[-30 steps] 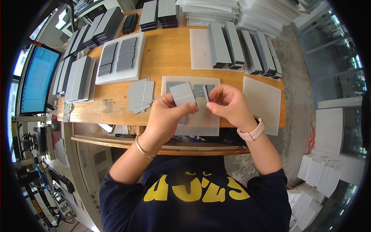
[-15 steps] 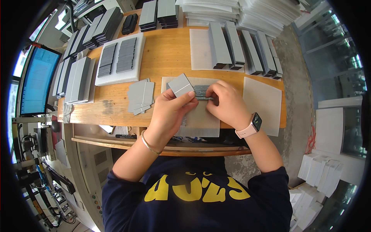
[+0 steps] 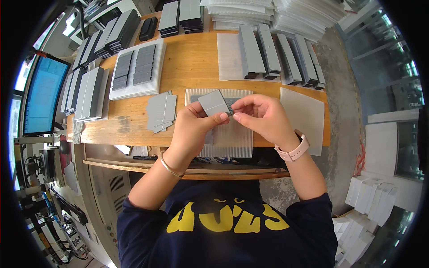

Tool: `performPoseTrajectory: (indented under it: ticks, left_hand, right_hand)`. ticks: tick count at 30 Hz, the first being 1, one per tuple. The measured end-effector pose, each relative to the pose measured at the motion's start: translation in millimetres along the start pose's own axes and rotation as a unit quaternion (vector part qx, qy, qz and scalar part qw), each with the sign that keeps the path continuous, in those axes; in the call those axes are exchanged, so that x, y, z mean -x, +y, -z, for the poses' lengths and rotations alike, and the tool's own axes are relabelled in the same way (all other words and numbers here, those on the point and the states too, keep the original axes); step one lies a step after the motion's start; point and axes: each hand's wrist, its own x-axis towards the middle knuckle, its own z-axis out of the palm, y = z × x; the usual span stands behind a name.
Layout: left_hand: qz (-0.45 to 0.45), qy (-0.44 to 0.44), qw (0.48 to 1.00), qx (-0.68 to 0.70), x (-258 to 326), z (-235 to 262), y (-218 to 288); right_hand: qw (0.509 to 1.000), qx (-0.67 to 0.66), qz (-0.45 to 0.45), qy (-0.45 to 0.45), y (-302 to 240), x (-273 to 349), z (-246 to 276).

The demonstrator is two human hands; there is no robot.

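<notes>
My left hand [image 3: 193, 127] is closed on a flat grey square card [image 3: 213, 103], its thumb along the lower edge; a pale line crosses the card. From the right, my right hand [image 3: 264, 115] pinches with thumb and forefinger at the card's right corner; a small dark bit shows by the fingertips. Both hands are over a ribbed translucent sheet [image 3: 232, 145] at the table's near edge. Behind the card, a darker grey piece [image 3: 194, 98] lies partly hidden on that sheet. Loose grey cards [image 3: 160, 111] lie overlapping to the left.
A white sheet stack [image 3: 157, 76] carries rows of dark grey pieces. Long grey stacks [image 3: 251, 53] stand at the far right, more [image 3: 89, 94] at the left. Another pale sheet [image 3: 304, 120] lies right. A drawer [image 3: 134, 164] is open below the wooden tabletop [image 3: 190, 58]. A monitor [image 3: 44, 96] stands left.
My right hand has turned and come from the dark strip to the card's right corner. The card in my left hand has shifted slightly right and down.
</notes>
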Motion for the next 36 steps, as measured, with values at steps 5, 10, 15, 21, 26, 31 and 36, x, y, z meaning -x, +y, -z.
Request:
performPoseTrajectory:
  ticks: [5, 10, 15, 21, 26, 31, 36]
  left_hand:
    - [0.005, -0.015, 0.993, -0.117, 5.7, 0.9, 7.4]
    - [0.003, -0.027, 0.994, -0.110, 13.1, -3.3, 9.5]
    - [-0.009, -0.026, 0.997, -0.073, 16.7, -0.7, 3.5]
    - [-0.008, -0.049, 0.992, -0.120, 18.4, 0.4, 6.7]
    - [0.007, -0.094, 0.994, -0.059, 23.2, -4.5, 13.6]
    - [0.012, -0.093, 0.995, -0.040, 22.8, -4.3, 12.4]
    - [-0.043, -0.002, 0.982, -0.185, 22.8, -6.5, 9.2]
  right_hand:
    - [0.995, -0.064, -0.071, -0.026, -6.9, 2.0, -0.2]
    - [0.992, -0.094, -0.070, -0.048, -0.4, 7.3, -1.2]
    - [0.978, -0.182, -0.095, -0.034, 4.5, 11.2, -8.9]
    - [0.985, -0.147, -0.075, -0.041, 6.3, 14.4, -6.8]
    - [0.952, -0.276, -0.107, -0.073, 11.1, 19.2, -5.5]
    - [0.959, -0.263, -0.091, -0.046, 7.3, 20.5, -4.6]
    - [0.994, -0.089, -0.055, -0.004, -5.5, 20.9, -6.7]
